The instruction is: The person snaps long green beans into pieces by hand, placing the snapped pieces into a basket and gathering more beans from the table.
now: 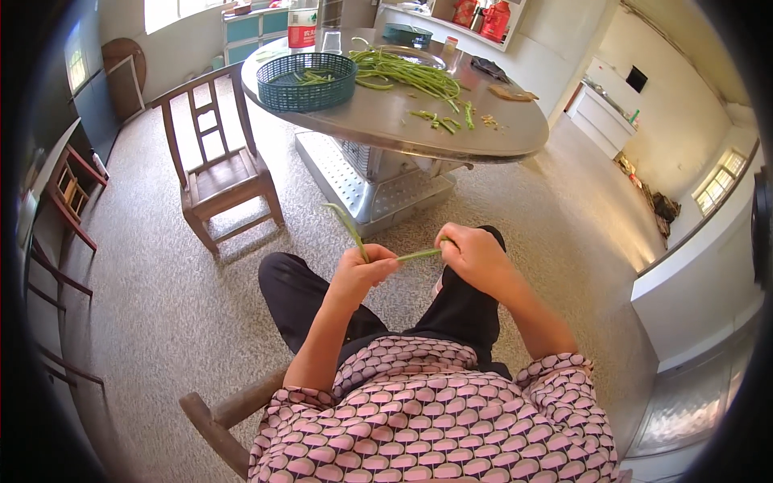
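A long green bean (418, 255) stretches between my two hands above my lap. My left hand (364, 267) pinches it near the middle, and its free end rises up and to the left. My right hand (474, 253) grips the other end, with the tip partly hidden by the fingers. Beyond my knees, a heap of long green beans (410, 73) lies on a round metal-topped table (362, 130). A green plastic basket (307, 90) at the table's left edge holds some short green pieces. Bean scraps (445, 121) are scattered near the front edge.
A wooden chair (220, 172) stands left of the table. The table's metal base (374, 199) rests on the speckled floor (181, 314). A labelled bottle (302, 30), a clear cup (331, 43), a second basket (408, 35) and a dark cloth (490, 69) are on the table.
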A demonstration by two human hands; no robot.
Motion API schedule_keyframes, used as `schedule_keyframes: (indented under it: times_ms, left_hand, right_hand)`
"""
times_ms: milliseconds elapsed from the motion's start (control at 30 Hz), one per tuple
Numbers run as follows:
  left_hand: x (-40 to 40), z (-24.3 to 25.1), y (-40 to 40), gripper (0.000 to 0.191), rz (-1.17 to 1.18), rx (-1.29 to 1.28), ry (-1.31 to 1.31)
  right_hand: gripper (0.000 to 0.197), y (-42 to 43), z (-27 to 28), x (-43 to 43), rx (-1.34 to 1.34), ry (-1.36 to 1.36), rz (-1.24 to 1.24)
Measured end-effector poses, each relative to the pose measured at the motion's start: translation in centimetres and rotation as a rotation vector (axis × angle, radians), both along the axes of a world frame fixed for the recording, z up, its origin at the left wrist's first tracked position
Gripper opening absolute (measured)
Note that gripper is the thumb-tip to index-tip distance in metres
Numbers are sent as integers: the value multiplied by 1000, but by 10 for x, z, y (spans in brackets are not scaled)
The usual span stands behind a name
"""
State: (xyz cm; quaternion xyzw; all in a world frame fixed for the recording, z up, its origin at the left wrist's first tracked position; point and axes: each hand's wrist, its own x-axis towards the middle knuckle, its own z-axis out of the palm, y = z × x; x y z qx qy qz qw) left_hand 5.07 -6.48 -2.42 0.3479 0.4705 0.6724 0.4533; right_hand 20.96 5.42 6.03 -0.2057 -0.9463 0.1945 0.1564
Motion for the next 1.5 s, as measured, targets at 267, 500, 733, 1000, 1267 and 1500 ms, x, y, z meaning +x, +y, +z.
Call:
schedule_keyframes:
  times_ms: [267,500,733,1000,1267,1500]
  left_hand:
    - [-8,5,-5,9,75,-11,62]
    - [23,13,-8,8,103,141,48]
    - [14,14,-8,8,92,54,7]
    - [13,9,-3,6,137,129,85]
    - [-13,-7,2,25,348,271,-253]
    - [12,3,6,29,137,281,-307]
  right_hand:
    - [19,3,-6,10,-87,-195,219]
    - [15,41,-26,-1,-273,345,-158]
    - [18,32,-25,-6,-786,653,-6]
    - [14,-20,-17,-10,-508,-1,223]
    - [15,8,-20,-5,-1114,377,51]
    - [19,-14,-34,-13,-1264,186,32]
